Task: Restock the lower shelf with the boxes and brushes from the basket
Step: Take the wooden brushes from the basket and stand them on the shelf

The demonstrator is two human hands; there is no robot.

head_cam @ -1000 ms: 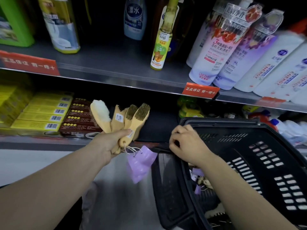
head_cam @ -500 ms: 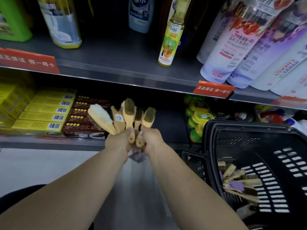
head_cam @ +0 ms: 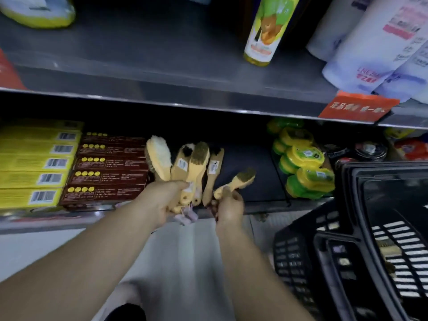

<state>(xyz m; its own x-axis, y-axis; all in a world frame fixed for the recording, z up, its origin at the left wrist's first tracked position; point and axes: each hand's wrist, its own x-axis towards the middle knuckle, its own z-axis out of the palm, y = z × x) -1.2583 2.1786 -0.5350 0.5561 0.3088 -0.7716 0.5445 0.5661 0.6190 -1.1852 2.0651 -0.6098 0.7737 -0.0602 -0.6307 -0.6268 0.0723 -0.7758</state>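
- Fingers [head_cam: 179, 185] of the left hand [head_cam: 162, 202] clench a fan of brushes [head_cam: 199, 163] by the handles, spread so one can be peeled off.
- Right hand [head_cam: 229, 208] pinches one brush [head_cam: 242, 180], bristles aimed at the bare gap of the lower shelf [head_cam: 252, 156] at 1 o'clock.
- Basket [head_cam: 347, 172] sits at 4 o'clock.

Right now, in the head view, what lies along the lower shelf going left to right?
Along it: yellow boxes → dark red boxes → bunch of brushes gripped by the left hand → single brush held by the right hand → green-and-yellow tubs → black basket.
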